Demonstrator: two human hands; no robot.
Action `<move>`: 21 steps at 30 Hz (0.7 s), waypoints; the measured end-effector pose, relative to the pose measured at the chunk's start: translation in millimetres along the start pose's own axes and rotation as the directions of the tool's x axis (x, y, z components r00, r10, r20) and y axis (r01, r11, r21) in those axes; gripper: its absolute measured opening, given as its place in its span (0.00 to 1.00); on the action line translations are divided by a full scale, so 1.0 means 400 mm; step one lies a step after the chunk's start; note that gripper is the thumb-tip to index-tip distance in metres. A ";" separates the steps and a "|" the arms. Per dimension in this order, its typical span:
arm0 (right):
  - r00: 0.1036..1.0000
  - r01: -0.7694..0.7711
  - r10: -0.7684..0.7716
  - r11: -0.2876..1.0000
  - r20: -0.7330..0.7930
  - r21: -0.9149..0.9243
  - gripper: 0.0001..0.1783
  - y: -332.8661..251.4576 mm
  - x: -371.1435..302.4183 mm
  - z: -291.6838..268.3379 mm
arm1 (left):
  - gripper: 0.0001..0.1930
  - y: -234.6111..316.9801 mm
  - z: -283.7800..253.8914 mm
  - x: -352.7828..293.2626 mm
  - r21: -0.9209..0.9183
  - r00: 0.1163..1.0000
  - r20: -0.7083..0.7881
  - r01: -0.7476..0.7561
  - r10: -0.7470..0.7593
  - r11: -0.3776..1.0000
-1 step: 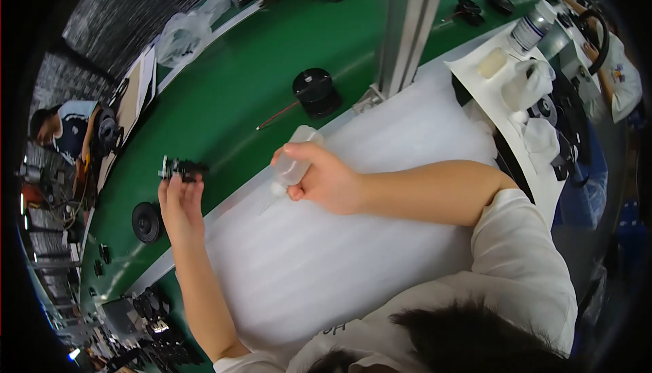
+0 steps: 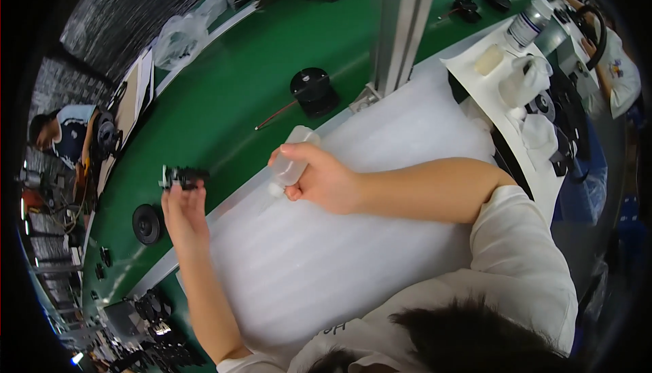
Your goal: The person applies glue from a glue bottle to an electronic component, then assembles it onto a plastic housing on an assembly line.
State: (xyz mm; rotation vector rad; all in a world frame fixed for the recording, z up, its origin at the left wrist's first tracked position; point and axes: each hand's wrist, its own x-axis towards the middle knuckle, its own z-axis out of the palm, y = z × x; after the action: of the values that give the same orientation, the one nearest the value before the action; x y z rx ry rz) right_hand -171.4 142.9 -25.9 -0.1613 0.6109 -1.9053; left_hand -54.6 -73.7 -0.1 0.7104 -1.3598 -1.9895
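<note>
My right hand [image 2: 322, 181] is closed round a small translucent squeeze bottle [image 2: 297, 149]. The bottle is tilted, its white cap end [image 2: 276, 188] pointing down over the white foam sheet. Farther left, the fingers of my left hand [image 2: 186, 213] grip a small black part with a light metal end [image 2: 182, 177], held above the green belt [image 2: 231, 94]. Exactly what that part is cannot be made out. Beyond the bottle, a round black motor-like unit [image 2: 312, 87] with a thin red wire sits on the belt.
White foam [image 2: 326, 257] covers the surface before me. A metal post [image 2: 401, 26] rises behind it. At right, a white sheet carries a labelled bottle [image 2: 528, 25] and other containers. A black disc [image 2: 147, 224] lies left of my left hand. Other people work at both sides.
My left hand and the black part have shifted slightly toward me. My right hand stays nearly in place with the squeeze bottle.
</note>
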 end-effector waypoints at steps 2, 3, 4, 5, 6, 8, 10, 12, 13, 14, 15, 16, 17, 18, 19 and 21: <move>0.999 -0.011 0.012 1.000 0.031 -0.006 0.14 0.005 0.009 0.009 | 0.12 -0.017 -0.018 -0.049 -0.066 0.998 -0.003 0.070 -0.070 0.995; 0.999 -0.027 0.028 0.999 0.028 -0.018 0.14 0.009 0.011 0.011 | 0.14 -0.025 -0.022 -0.076 -0.124 0.994 0.034 0.104 -0.100 0.987; 0.999 -0.047 0.047 0.999 0.024 -0.028 0.14 0.012 0.011 0.012 | 0.14 -0.031 -0.013 -0.084 -0.123 0.994 0.033 0.104 -0.101 0.987; 0.998 -0.052 0.052 0.998 0.025 -0.025 0.14 0.011 0.009 0.011 | 0.17 -0.038 -0.004 -0.090 -0.042 0.999 0.045 -0.018 0.020 0.999; 0.999 0.036 -0.032 0.990 0.033 -0.139 0.14 0.013 0.007 0.013 | 0.20 -0.047 0.000 -0.105 0.042 0.989 0.049 -0.141 0.139 0.989; 0.985 0.171 -0.155 0.934 0.074 -0.313 0.13 0.012 -0.011 0.035 | 0.30 -0.081 0.007 -0.103 0.243 0.929 0.031 -0.364 0.368 0.899; 0.939 0.344 -0.292 0.820 0.182 -0.458 0.11 -0.015 -0.046 0.063 | 0.35 -0.074 0.033 -0.123 0.326 0.916 0.095 -0.398 0.389 0.858; 0.797 0.603 -0.455 0.564 0.397 -0.564 0.14 -0.029 -0.062 0.075 | 0.37 -0.091 0.017 -0.120 0.443 0.692 0.301 -0.710 0.656 0.547; 0.673 0.732 -0.533 0.378 0.513 -0.567 0.15 -0.030 -0.067 0.080 | 0.38 -0.087 0.008 -0.123 0.479 0.577 0.388 -0.793 0.719 0.377; 0.689 0.722 -0.509 0.421 0.516 -0.549 0.15 -0.043 -0.081 0.083 | 0.37 -0.084 0.018 -0.119 0.468 0.438 0.480 -0.861 0.760 0.201; 0.611 0.790 -0.470 0.310 0.637 -0.529 0.18 -0.064 -0.095 0.088 | 0.36 -0.090 0.017 -0.112 0.401 0.365 0.487 -0.900 0.794 0.167; 0.519 0.853 -0.421 0.192 0.744 -0.486 0.22 -0.086 -0.103 0.090 | 0.35 -0.088 0.012 -0.110 0.371 0.328 0.548 -0.920 0.769 0.128; 0.417 0.905 -0.358 0.075 0.836 -0.419 0.25 -0.101 -0.105 0.094 | 0.34 -0.085 0.020 -0.112 0.376 0.270 0.573 -0.926 0.774 0.044; 0.417 0.907 -0.355 0.100 0.837 -0.410 0.25 -0.107 -0.115 0.097 | 0.33 -0.085 0.037 -0.119 0.368 0.211 0.600 -0.929 0.771 -0.032; 0.379 0.908 -0.336 -0.044 0.862 -0.416 0.26 -0.106 -0.129 0.099 | 0.33 -0.084 0.047 -0.126 0.364 0.191 0.627 -0.929 0.755 -0.068; 0.347 0.893 -0.309 -0.181 0.886 -0.413 0.27 -0.097 -0.152 0.114 | 0.26 -0.092 0.057 -0.134 0.315 0.112 0.642 -0.940 0.758 -0.128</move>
State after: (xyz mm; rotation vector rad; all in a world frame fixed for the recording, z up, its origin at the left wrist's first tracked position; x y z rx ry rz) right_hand -160.7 193.0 42.4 -2.2436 1.4401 -1.9064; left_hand -42.5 -9.5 -22.7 -0.3386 -1.9687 -0.3093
